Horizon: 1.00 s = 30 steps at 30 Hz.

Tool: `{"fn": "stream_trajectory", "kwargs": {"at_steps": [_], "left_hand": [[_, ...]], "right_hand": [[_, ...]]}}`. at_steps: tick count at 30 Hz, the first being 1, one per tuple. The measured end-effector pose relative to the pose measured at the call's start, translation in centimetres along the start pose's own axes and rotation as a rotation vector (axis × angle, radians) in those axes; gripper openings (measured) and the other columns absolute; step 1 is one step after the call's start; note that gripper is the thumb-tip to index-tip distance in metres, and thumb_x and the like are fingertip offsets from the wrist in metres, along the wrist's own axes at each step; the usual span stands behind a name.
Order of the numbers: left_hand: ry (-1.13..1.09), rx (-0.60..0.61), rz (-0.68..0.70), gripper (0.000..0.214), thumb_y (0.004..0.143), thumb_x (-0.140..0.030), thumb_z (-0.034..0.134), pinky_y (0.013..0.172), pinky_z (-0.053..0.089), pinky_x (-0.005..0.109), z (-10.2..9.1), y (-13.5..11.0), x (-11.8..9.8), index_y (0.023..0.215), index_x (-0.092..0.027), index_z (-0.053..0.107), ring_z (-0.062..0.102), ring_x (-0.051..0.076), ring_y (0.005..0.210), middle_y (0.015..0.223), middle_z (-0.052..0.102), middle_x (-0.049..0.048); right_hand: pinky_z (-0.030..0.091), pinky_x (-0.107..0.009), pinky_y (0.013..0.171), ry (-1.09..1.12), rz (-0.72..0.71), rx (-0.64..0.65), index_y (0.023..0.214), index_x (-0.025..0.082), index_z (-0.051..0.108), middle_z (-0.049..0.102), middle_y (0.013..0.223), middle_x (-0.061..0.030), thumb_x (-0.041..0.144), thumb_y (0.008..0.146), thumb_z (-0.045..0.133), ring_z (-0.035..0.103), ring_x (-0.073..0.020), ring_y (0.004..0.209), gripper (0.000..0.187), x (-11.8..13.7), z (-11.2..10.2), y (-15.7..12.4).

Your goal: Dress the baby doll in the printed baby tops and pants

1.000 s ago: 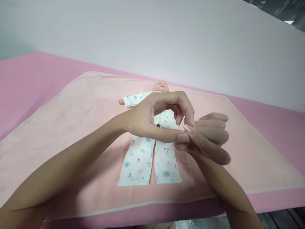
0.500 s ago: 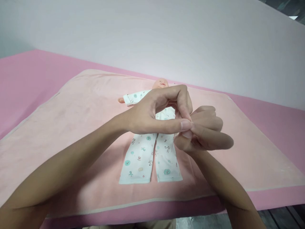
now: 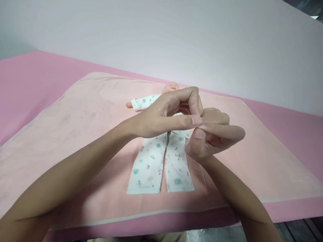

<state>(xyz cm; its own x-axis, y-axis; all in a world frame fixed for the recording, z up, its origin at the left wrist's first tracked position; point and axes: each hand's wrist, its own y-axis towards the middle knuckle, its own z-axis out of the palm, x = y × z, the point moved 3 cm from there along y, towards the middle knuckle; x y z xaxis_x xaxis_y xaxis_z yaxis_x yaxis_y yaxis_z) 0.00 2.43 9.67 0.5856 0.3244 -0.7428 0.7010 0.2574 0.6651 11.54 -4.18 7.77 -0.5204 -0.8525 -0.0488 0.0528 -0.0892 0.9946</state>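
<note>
My left hand [image 3: 164,114] is held in the air with its thumb and index finger pinched together. Their tips meet the fingertips of my right hand [image 3: 218,132], which is curled with index finger and thumb drawn close. Anything held between the tips is too small or too hidden to make out. Beneath the hands lies a baby doll [image 3: 171,87] on its back, its head away from me. It wears a white printed top [image 3: 149,101] and matching trousers [image 3: 148,168]. My hands cover most of its chest and one arm.
A light pink blanket [image 3: 75,124] lies under the doll, over a darker pink table surface [image 3: 30,80]. Behind stands a pale wall [image 3: 161,37]. Slatted dark flooring [image 3: 302,228] shows past the near right edge.
Both hands have risen slightly, still joined at the fingertips. The right hand, blurred before, is now sharper. More of the clothing at the doll's waist shows below the hands.
</note>
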Motion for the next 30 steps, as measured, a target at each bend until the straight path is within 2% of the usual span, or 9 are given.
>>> {"fn": "stream_trajectory", "kwargs": {"at_steps": [5,10,20,23,26,30], "left_hand": [[0.009,-0.001,-0.030,0.041,0.094,-0.053,0.086,0.074,0.057,0.032,-0.1,0.1,0.2,0.087,-0.021,0.061,0.064,0.014,0.077,0.085,0.064,0.0016],[0.004,0.017,-0.001,0.041,0.092,-0.052,0.088,0.067,0.055,0.031,-0.3,0.3,0.4,0.086,-0.022,0.061,0.062,0.013,0.073,0.083,0.063,0.0014],[-0.005,0.002,0.012,0.042,0.085,-0.052,0.094,0.073,0.056,0.036,-0.8,0.1,1.4,0.086,-0.022,0.064,0.066,0.016,0.076,0.083,0.064,0.0021],[-0.001,0.002,0.001,0.041,0.087,-0.052,0.093,0.074,0.057,0.037,-0.9,0.1,1.5,0.087,-0.022,0.065,0.068,0.017,0.077,0.085,0.067,0.0027],[0.000,0.014,0.004,0.039,0.087,-0.052,0.093,0.078,0.059,0.036,-0.8,0.1,1.3,0.090,-0.022,0.067,0.071,0.018,0.084,0.091,0.071,0.0037],[0.036,-0.004,0.040,0.038,0.085,-0.050,0.095,0.080,0.060,0.033,-0.3,0.2,0.8,0.096,-0.023,0.070,0.072,0.017,0.090,0.097,0.074,0.0042]], "right_hand": [[0.025,-0.026,0.042,0.022,-0.056,0.008,0.103,0.028,0.052,0.029,0.068,0.0107,0.019,0.100,0.054,0.019,-0.0076,0.045,0.010,-0.3,0.0,-0.5],[0.034,-0.027,0.046,-0.055,0.045,0.017,0.105,0.031,0.050,0.032,0.069,0.0092,0.021,0.101,0.052,0.033,-0.0110,0.047,0.011,-0.1,-0.1,-0.8],[0.042,-0.024,0.049,0.078,0.117,0.006,0.096,0.028,0.055,0.037,0.065,0.0099,0.019,0.093,0.058,0.039,-0.0084,0.047,0.010,0.0,-0.3,-0.8],[0.041,-0.023,0.049,0.055,0.109,0.000,0.095,0.028,0.055,0.035,0.064,0.0100,0.018,0.093,0.056,0.035,-0.0077,0.046,0.010,0.2,-0.1,-0.7],[0.038,-0.024,0.047,-0.027,0.089,-0.012,0.097,0.028,0.054,0.040,0.067,0.0096,0.018,0.093,0.054,0.033,-0.0075,0.045,0.010,0.2,-0.1,-0.6],[0.031,-0.027,0.043,-0.171,-0.024,-0.041,0.101,0.029,0.058,0.041,0.065,0.0092,0.022,0.095,0.057,0.031,-0.0094,0.043,0.010,-0.1,-0.8,-0.4]]}}
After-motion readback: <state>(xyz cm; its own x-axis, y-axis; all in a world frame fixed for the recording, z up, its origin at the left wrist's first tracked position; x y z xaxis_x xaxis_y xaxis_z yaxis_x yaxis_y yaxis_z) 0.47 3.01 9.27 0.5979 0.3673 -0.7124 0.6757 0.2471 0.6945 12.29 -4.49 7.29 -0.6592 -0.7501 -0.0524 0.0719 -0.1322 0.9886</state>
